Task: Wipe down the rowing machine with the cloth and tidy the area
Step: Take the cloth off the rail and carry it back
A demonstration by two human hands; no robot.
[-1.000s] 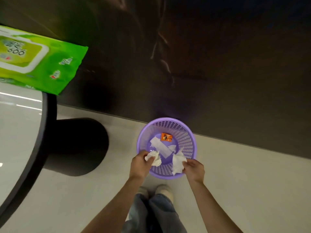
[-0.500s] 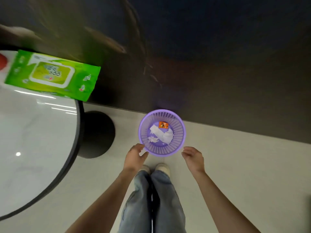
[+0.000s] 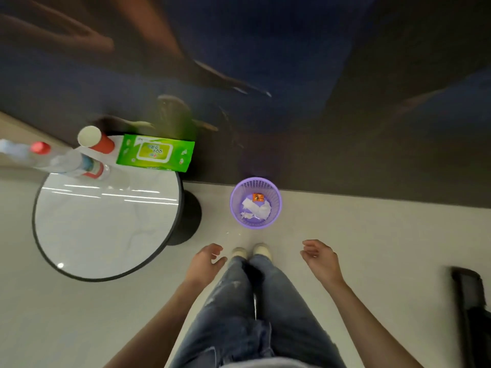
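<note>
L+R fingers [image 3: 215, 248] pulled back, wipes [image 3: 256, 208] in bin [image 3: 276, 205], apart

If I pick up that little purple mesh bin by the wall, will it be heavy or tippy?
Probably light: the purple bin looks like thin plastic mesh and holds only crumpled white wipes and an orange wrapper. With so little inside, a nudge would likely slide or tip it. Its perforated wall may flex when squeezed.
</note>
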